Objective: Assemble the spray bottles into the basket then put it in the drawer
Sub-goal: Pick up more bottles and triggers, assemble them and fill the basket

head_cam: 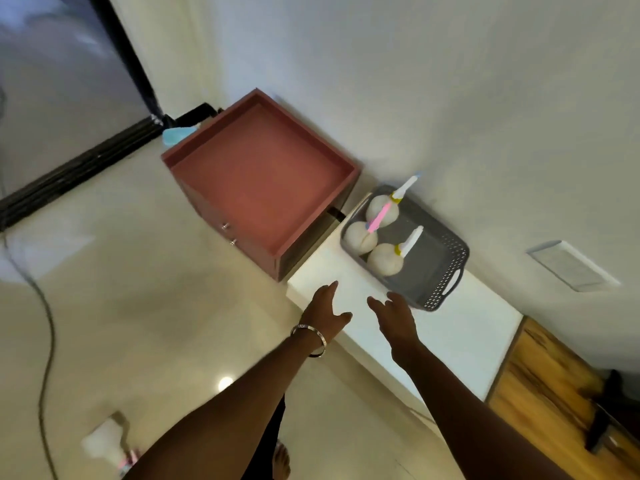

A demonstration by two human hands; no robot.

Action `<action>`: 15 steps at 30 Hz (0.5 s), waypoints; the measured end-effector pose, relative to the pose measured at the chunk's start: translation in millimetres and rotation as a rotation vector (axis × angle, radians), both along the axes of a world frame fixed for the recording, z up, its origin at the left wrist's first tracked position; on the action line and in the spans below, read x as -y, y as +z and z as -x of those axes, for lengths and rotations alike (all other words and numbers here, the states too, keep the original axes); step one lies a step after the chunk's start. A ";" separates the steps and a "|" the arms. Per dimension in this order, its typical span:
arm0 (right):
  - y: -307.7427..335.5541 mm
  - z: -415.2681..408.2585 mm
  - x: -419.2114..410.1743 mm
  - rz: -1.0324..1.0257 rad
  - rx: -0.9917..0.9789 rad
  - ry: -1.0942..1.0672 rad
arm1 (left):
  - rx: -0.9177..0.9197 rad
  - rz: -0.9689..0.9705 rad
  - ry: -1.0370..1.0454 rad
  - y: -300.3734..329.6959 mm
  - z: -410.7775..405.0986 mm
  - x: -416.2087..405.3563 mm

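A grey perforated basket (pixel 445 271) sits on a white counter (pixel 460 330) against the wall. Three round white spray bottles stand in its left half: one at the back (pixel 381 209), one at the left with a pink head (pixel 358 237), one at the front (pixel 382 259). My left hand (pixel 325 308), with a bracelet on its wrist, hovers over the counter's near edge, fingers spread, empty. My right hand (pixel 393 315) is just short of the basket's near corner, fingers apart, holding nothing. A reddish drawer cabinet (pixel 263 174) with small knobs stands left of the counter.
Another spray bottle (pixel 107 441) lies blurred on the glossy floor at bottom left. A cable (pixel 48 327) runs across the floor on the left. A wooden surface (pixel 554 386) adjoins the counter on the right. A light blue object (pixel 176 136) sits behind the cabinet.
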State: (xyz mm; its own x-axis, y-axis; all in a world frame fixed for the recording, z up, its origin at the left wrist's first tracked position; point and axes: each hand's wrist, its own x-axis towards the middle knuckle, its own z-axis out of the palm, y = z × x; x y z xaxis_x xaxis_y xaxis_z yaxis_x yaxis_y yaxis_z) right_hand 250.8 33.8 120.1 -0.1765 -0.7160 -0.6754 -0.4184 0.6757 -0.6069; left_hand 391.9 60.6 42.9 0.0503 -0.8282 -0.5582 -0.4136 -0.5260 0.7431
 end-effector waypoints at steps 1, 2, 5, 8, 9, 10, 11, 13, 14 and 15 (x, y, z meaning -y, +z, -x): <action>1.1 -4.5 -18.4 0.001 -0.004 0.032 | 0.001 -0.001 0.028 0.9 -8.7 -20.3; 1.7 -9.3 -37.4 0.004 -0.014 0.068 | 0.002 -0.005 0.059 0.7 -17.3 -41.0; -1.9 -27.3 -90.0 0.003 -0.024 0.152 | -0.007 -0.037 0.154 -3.5 -44.2 -103.6; -10.5 -57.1 -136.1 -0.043 -0.024 0.225 | -0.011 -0.086 0.235 -11.1 -77.7 -166.6; -14.2 -70.7 -152.3 -0.056 -0.020 0.258 | -0.013 -0.108 0.268 -14.4 -91.7 -189.5; -17.6 -85.1 -167.6 -0.063 -0.018 0.298 | -0.016 -0.129 0.303 -17.7 -105.5 -211.8; -21.1 -101.9 -183.5 -0.070 -0.018 0.344 | -0.022 -0.148 0.340 -21.3 -121.1 -235.2; -26.6 -135.4 -213.5 -0.094 -0.002 0.408 | -0.036 -0.178 0.396 -28.0 -150.5 -280.1; -30.8 -155.5 -230.9 -0.113 0.003 0.432 | -0.040 -0.190 0.425 -32.7 -167.5 -305.5; -34.6 -177.6 -248.6 -0.132 0.002 0.454 | -0.041 -0.202 0.455 -37.2 -184.6 -331.7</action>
State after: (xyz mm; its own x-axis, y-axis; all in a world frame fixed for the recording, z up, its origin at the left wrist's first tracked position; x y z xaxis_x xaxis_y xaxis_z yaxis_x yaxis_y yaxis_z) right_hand 428.5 282.5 85.5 0.1361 -0.6284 -0.7659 -0.6886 0.4958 -0.5291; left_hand 576.5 392.3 5.7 0.3559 -0.6025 -0.7144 -0.0810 -0.7814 0.6187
